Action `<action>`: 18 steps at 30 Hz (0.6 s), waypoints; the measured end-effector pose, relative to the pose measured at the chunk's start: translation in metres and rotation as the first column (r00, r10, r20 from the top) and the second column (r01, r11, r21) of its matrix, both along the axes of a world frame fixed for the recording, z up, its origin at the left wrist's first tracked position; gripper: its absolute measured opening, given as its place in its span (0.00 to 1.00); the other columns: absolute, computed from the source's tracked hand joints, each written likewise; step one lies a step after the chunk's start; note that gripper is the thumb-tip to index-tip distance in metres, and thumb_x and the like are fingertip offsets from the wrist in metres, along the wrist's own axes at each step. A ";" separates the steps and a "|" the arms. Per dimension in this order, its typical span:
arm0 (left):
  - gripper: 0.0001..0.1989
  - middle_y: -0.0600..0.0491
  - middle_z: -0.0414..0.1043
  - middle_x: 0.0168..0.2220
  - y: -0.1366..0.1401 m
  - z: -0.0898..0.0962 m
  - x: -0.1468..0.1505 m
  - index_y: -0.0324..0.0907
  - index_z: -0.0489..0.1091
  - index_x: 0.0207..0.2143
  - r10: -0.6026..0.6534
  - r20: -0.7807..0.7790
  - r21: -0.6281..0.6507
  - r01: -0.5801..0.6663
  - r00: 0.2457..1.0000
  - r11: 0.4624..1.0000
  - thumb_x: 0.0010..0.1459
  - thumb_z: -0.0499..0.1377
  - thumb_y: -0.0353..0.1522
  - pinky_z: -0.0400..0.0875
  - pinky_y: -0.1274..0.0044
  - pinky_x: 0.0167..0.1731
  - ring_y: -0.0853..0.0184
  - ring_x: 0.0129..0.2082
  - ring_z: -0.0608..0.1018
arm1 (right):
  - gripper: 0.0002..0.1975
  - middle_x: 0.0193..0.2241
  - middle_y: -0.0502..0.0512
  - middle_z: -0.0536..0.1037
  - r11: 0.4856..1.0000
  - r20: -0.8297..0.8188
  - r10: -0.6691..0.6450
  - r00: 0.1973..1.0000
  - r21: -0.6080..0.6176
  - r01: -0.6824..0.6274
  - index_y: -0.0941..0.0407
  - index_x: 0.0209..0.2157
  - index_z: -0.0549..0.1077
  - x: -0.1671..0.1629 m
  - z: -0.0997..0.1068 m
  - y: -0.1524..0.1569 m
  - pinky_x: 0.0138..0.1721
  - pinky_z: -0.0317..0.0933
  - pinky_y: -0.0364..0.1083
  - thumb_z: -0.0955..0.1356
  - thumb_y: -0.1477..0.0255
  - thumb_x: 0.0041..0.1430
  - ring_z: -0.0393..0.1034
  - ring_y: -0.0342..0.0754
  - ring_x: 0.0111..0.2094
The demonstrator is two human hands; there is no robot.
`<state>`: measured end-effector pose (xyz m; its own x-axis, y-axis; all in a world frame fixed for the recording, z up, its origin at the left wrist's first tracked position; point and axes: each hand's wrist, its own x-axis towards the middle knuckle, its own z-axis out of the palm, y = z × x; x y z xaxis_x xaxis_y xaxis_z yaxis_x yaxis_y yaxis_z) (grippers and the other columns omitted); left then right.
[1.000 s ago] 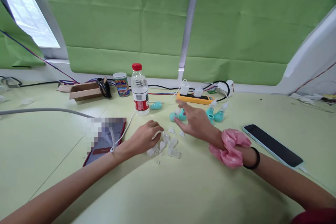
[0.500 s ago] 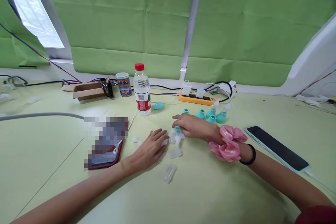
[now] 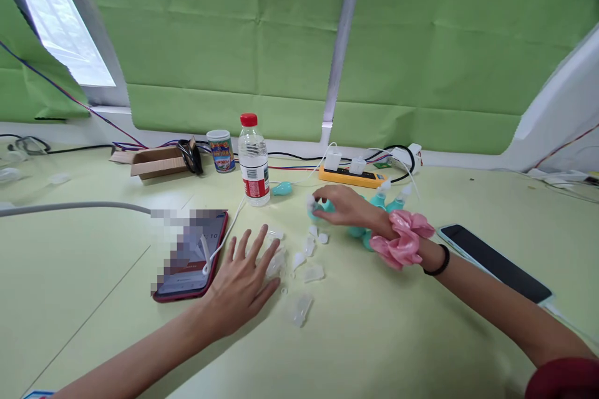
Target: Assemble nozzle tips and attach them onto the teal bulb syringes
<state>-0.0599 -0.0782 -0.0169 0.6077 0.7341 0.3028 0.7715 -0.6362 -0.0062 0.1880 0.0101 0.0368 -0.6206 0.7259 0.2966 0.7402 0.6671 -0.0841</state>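
My right hand point(image 3: 345, 207) is closed at the fingertips around a small teal squeeze bulb point(image 3: 313, 212), which has a translucent plastic piece at its top. Part of the bulb is behind my fingers. Under and beside that wrist, several more teal bulbs point(image 3: 356, 231) stand together, some fitted with clear pointed tips point(image 3: 384, 186). My left hand point(image 3: 241, 283) lies with fingers spread, palm down, over clear plastic parts point(image 3: 277, 262), partly covering them. Between the hands are a loose pointed tip point(image 3: 298, 260), a small clear piece point(image 3: 314, 272) and a clear tube-like part point(image 3: 303, 310).
A red-capped water bottle point(image 3: 255, 165) stands behind the parts, with a teal bulb point(image 3: 281, 188) lying beside it. Farther back are a tin can point(image 3: 221, 153), a cardboard box point(image 3: 159, 165) and an orange power strip point(image 3: 353, 178). Phones lie at left point(image 3: 187, 277) and right point(image 3: 496, 262).
My left hand has drawn back to the left and spread its fingers, uncovering clear parts. My right hand has moved slightly away from me with a teal bulb in its fingertips.
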 end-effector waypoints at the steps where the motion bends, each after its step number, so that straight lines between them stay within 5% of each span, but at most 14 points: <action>1: 0.26 0.41 0.44 0.59 0.000 -0.003 0.001 0.41 0.50 0.56 0.046 -0.014 -0.012 -0.047 0.999 0.999 0.56 0.46 0.41 0.51 0.51 0.46 0.44 0.55 0.51 | 0.09 0.30 0.54 0.73 0.999 -0.083 -0.042 0.996 -0.022 0.040 0.59 0.34 0.67 -0.003 0.000 0.005 0.32 0.56 0.42 0.64 0.70 0.50 0.66 0.45 0.30; 6: 0.28 0.38 0.45 0.58 0.012 -0.013 0.011 0.38 0.47 0.57 0.136 -0.037 -0.163 -0.141 0.990 0.977 0.57 0.42 0.43 0.53 0.51 0.45 0.43 0.54 0.53 | 0.08 0.28 0.52 0.73 0.982 -0.186 -0.172 0.967 -0.106 0.155 0.60 0.32 0.66 -0.020 -0.015 0.029 0.29 0.58 0.40 0.64 0.72 0.48 0.67 0.43 0.29; 11: 0.22 0.42 0.49 0.57 0.021 -0.011 0.016 0.41 0.49 0.55 0.019 0.074 -0.247 0.000 0.997 0.969 0.59 0.41 0.36 0.49 0.53 0.49 0.54 0.55 0.54 | 0.12 0.29 0.54 0.74 0.965 -0.154 -0.250 0.956 -0.127 0.231 0.60 0.36 0.66 -0.022 -0.028 0.033 0.32 0.58 0.42 0.65 0.71 0.48 0.68 0.46 0.33; 15: 0.18 0.45 0.51 0.56 0.029 -0.012 0.023 0.43 0.52 0.52 -0.021 0.224 -0.275 0.084 0.974 0.958 0.60 0.39 0.30 0.45 0.56 0.52 0.61 0.56 0.55 | 0.21 0.30 0.59 0.74 0.945 -0.128 -0.322 0.938 -0.108 0.309 0.63 0.45 0.63 -0.016 -0.020 0.020 0.35 0.58 0.46 0.65 0.67 0.49 0.68 0.51 0.35; 18: 0.17 0.44 0.55 0.54 0.036 -0.013 0.034 0.41 0.57 0.49 -0.085 0.345 -0.234 0.174 0.935 0.957 0.58 0.40 0.27 0.49 0.61 0.53 0.63 0.55 0.56 | 0.19 0.34 0.61 0.74 0.932 -0.108 -0.358 0.927 -0.091 0.349 0.62 0.43 0.66 -0.014 -0.012 0.000 0.37 0.58 0.48 0.63 0.65 0.52 0.68 0.53 0.35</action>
<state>-0.0255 -0.0422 -0.0298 0.6019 0.7347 0.3128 0.6126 -0.6762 0.4093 0.1738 0.0104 0.0250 -0.2822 0.9130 0.2945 0.9083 0.3531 -0.2243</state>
